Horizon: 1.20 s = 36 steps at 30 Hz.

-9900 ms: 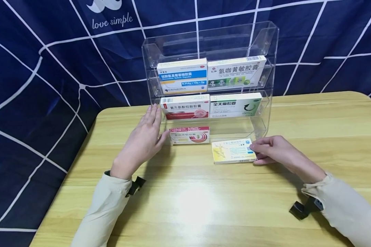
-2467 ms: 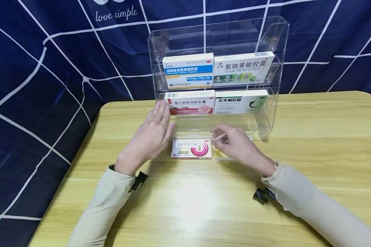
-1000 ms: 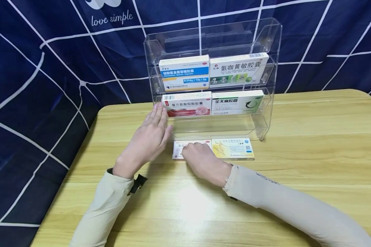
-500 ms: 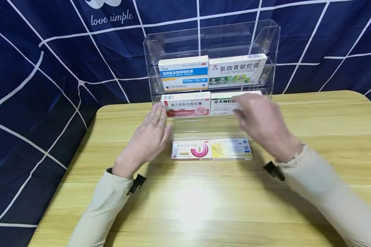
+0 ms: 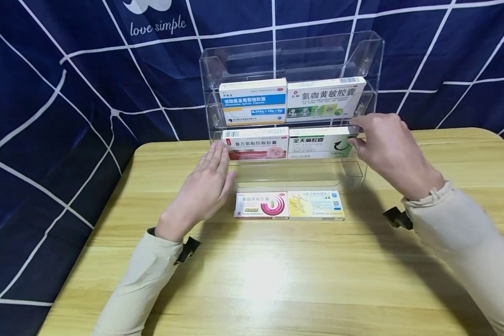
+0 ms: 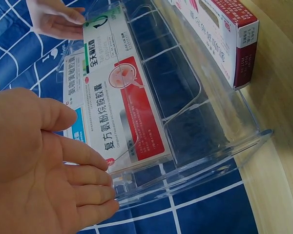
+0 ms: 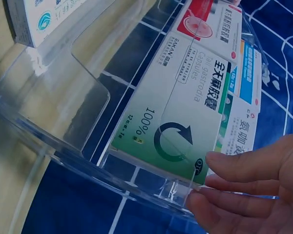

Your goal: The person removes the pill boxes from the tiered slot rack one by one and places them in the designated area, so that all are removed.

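Observation:
A clear acrylic display rack (image 5: pixel 291 56) holds medicine boxes in its upper two rows. My left hand (image 5: pixel 199 191) rests with straight fingers against its left side, by the red-and-white medicine box (image 5: pixel 256 143). The right hand (image 5: pixel 392 149) pinches the right end of the green-and-white medicine box (image 7: pixel 171 112) in the middle row, thumb in front at the corner and fingers behind. That box still sits in its row. In front of the rack, a pink-and-white medicine box (image 5: pixel 262 205) and a yellow-and-white medicine box (image 5: pixel 316 205) lie side by side on the table.
The top row holds a blue-and-white box (image 5: pixel 253 102) and a white box with a green band (image 5: pixel 325 100). Behind the wooden table (image 5: pixel 185 289) hangs a dark blue curtain (image 5: pixel 424 37) with white lines.
The pink-and-white box has come from the rack's lowest row onto the table beside the yellow one. My right hand has left them and moved up to the green-and-white box; the left stays put.

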Available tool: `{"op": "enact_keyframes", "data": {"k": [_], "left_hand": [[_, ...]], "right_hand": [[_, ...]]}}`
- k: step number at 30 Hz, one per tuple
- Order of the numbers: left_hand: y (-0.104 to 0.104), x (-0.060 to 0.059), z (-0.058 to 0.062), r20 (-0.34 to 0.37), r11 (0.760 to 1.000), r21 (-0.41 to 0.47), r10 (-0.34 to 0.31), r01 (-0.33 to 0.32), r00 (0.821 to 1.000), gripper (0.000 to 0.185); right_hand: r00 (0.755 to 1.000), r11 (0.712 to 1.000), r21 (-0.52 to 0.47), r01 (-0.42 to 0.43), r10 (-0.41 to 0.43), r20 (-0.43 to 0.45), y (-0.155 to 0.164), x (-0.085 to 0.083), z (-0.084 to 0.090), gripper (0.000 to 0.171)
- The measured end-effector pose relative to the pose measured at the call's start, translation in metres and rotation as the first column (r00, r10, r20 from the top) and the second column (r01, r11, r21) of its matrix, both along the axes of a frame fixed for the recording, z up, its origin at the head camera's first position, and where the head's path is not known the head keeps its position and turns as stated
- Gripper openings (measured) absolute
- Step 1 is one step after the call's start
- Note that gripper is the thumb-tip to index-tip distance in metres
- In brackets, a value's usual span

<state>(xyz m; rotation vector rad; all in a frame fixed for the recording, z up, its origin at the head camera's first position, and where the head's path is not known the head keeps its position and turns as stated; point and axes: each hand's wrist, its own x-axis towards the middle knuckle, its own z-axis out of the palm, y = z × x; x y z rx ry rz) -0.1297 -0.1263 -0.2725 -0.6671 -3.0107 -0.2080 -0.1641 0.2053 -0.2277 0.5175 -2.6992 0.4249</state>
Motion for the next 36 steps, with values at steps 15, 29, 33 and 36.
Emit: {"op": "enact_keyframes", "data": {"k": [15,29,33,36], "left_hand": [[0.000,0.000,-0.001,0.003,1.000,-0.001,-0.008,0.008,1.000,0.062],[-0.001,0.001,-0.002,-0.015,1.000,0.006,-0.006,0.006,1.000,0.062],[0.000,0.001,-0.002,-0.015,1.000,0.002,-0.007,0.007,1.000,0.062],[0.000,0.001,-0.002,-0.014,1.000,-0.002,-0.006,0.006,1.000,0.061]], "right_hand": [[1.000,1.000,0.013,0.018,-0.018,0.013,0.001,-0.011,-0.012,0.014],[0.999,0.996,-0.081,0.029,-0.026,0.038,0.001,-0.008,-0.003,0.012],[0.998,0.993,-0.115,0.033,-0.027,0.049,0.003,-0.006,0.000,0.023],[0.998,0.990,-0.135,0.033,-0.026,0.050,0.004,-0.005,0.001,0.028]]}}
